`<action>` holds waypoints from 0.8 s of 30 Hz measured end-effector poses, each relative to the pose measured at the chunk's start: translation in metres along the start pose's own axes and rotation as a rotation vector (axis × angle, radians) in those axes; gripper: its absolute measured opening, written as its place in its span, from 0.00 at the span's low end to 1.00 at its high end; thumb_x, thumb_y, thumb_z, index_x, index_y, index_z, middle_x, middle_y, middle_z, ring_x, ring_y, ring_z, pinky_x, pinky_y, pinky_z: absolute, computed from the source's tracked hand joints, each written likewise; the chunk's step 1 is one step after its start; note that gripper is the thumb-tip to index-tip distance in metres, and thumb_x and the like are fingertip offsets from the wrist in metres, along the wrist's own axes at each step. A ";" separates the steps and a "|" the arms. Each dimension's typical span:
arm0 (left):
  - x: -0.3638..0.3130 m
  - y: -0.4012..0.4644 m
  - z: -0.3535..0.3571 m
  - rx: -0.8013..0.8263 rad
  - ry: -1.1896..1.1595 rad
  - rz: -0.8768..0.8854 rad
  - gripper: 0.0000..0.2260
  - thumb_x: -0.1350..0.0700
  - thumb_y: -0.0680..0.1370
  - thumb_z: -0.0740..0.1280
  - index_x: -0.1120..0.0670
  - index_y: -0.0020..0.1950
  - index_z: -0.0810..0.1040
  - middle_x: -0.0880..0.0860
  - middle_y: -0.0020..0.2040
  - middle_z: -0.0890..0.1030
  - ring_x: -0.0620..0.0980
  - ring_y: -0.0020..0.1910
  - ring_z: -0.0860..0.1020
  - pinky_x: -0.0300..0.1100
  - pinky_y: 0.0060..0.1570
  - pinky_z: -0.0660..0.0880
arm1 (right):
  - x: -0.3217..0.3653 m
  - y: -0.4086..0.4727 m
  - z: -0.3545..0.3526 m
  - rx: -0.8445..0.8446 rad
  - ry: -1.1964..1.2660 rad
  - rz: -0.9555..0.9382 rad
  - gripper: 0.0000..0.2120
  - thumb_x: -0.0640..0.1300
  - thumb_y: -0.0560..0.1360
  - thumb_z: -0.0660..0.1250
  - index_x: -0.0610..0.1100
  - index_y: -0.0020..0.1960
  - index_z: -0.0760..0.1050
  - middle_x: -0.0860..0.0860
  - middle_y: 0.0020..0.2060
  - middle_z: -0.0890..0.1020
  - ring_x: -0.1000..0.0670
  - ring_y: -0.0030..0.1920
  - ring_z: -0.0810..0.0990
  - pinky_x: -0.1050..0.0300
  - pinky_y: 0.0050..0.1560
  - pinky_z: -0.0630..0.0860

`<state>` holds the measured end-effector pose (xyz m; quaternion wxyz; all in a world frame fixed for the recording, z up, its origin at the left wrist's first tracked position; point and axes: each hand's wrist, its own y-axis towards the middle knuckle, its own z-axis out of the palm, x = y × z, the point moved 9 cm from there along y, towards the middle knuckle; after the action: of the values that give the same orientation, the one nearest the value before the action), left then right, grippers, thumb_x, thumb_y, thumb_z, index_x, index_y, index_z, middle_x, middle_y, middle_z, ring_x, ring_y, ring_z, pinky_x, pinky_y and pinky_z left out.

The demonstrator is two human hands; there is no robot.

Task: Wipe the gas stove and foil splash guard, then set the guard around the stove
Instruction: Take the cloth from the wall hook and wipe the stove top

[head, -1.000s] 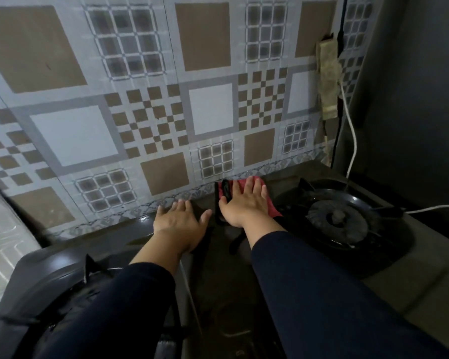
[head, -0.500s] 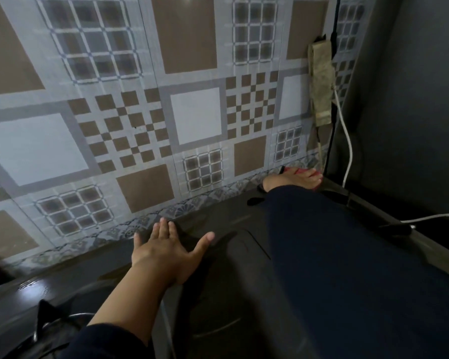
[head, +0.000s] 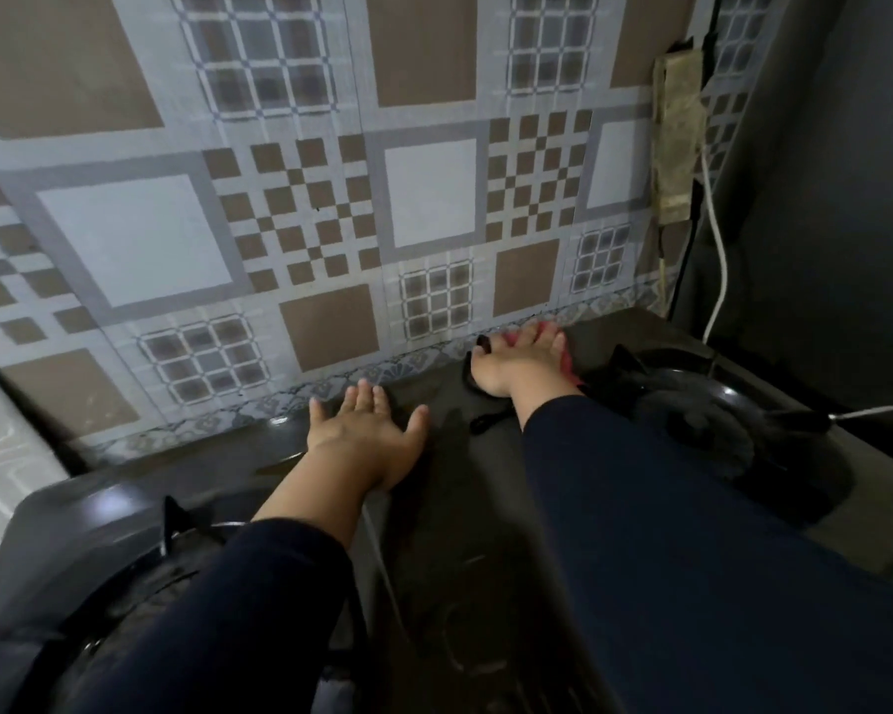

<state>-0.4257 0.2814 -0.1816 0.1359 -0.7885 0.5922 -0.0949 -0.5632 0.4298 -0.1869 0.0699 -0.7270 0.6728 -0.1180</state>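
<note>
— What's changed over the last second?

— My right hand [head: 519,360] has swept the red cloth [head: 568,359] out along the back edge of the gas stove [head: 460,507] toward its far right corner and is now coming back; I see it pressed flat, fingers spread over the cloth, just left of the right burner [head: 712,420] and right against the foot of the tiled wall [head: 300,208].

— And the other hand?

— My left hand [head: 367,432] is open, palm down on the stove top, fingers splayed, holding nothing. It has stayed planted there, bracing, a little left of the stove's middle.

— So where does that leave the job?

— I judge the rear strip of the stove is getting its wipe now. The left burner [head: 140,600] sits at the stove's near left, untouched for the moment. The foil splash guard (a pale embossed sheet [head: 1,445] shows beyond the stove's left end, likely that) is not yet wiped or set around.
</note>
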 end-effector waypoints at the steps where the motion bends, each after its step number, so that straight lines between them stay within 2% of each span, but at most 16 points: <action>1: 0.000 -0.002 0.001 0.000 -0.012 0.016 0.33 0.38 0.80 0.41 0.56 0.78 0.44 0.54 0.80 0.42 0.51 0.79 0.43 0.59 0.75 0.38 | 0.013 -0.011 0.007 -0.013 0.015 -0.080 0.28 0.60 0.79 0.40 0.54 0.77 0.46 0.41 0.77 0.41 0.35 0.75 0.37 0.38 0.73 0.37; 6: 0.016 -0.040 0.001 -0.002 -0.039 0.031 0.27 0.45 0.82 0.43 0.56 0.79 0.47 0.52 0.80 0.45 0.48 0.79 0.45 0.59 0.74 0.37 | 0.069 -0.081 0.031 -0.013 0.018 -0.398 0.25 0.57 0.80 0.39 0.58 0.76 0.42 0.48 0.78 0.40 0.43 0.76 0.36 0.37 0.72 0.32; 11: 0.036 -0.078 0.003 -0.047 -0.074 0.011 0.28 0.49 0.81 0.49 0.56 0.79 0.45 0.53 0.80 0.45 0.49 0.79 0.45 0.58 0.75 0.40 | 0.098 -0.139 0.050 0.007 -0.024 -0.577 0.23 0.56 0.81 0.39 0.61 0.75 0.41 0.53 0.78 0.41 0.47 0.77 0.37 0.40 0.74 0.36; 14: 0.038 -0.094 0.007 -0.078 -0.128 0.063 0.29 0.52 0.80 0.53 0.55 0.79 0.46 0.52 0.80 0.47 0.49 0.79 0.48 0.54 0.76 0.43 | 0.096 -0.177 0.061 0.010 -0.028 -0.633 0.24 0.56 0.81 0.40 0.59 0.76 0.40 0.53 0.78 0.40 0.49 0.76 0.36 0.42 0.74 0.37; 19: 0.039 -0.109 0.007 -0.121 -0.186 0.129 0.26 0.55 0.79 0.55 0.53 0.78 0.56 0.52 0.78 0.58 0.52 0.77 0.58 0.48 0.75 0.52 | 0.075 -0.222 0.074 -0.019 -0.081 -0.679 0.25 0.56 0.81 0.44 0.56 0.76 0.44 0.53 0.77 0.38 0.51 0.76 0.34 0.44 0.75 0.36; 24: 0.052 -0.106 0.004 -0.166 -0.149 0.081 0.25 0.49 0.82 0.48 0.53 0.79 0.53 0.51 0.79 0.55 0.48 0.78 0.54 0.53 0.76 0.45 | 0.086 -0.205 0.069 -0.012 -0.066 -0.658 0.25 0.56 0.81 0.44 0.59 0.76 0.42 0.53 0.77 0.38 0.50 0.76 0.34 0.41 0.74 0.37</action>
<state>-0.3141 0.2595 -0.1513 0.1176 -0.7772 0.6179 0.0186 -0.3424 0.3576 -0.1935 0.0455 -0.9092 0.3999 -0.1066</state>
